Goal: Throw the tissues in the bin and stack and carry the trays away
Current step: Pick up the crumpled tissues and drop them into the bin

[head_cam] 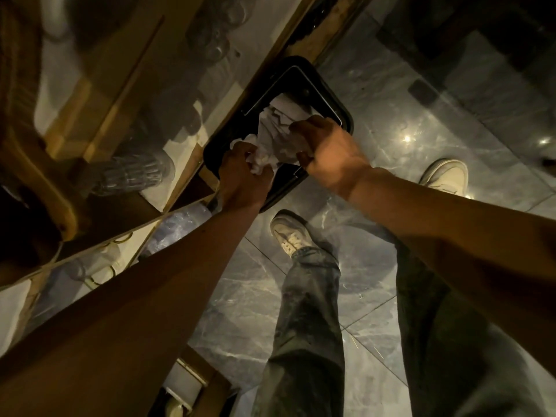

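A black tray (pixel 329 94) with a raised rim hangs over the grey floor, beside a wooden counter edge. Crumpled white tissues (pixel 276 136) lie heaped on it. My left hand (pixel 243 179) grips the tray's near rim and has a wad of tissue bunched under its fingers. My right hand (pixel 328 149) is closed over the tray's right rim, its fingertips touching the tissue heap. Whether this is one tray or a stack is hidden by the tissues. No bin shows in the head view.
A wood-framed glass counter (pixel 156 94) runs along the left, with clear cups (pixel 132 173) and bottles beneath the glass. Polished grey marble floor (pixel 421 130) lies below. My legs and white shoes (pixel 288 233) stand under the tray.
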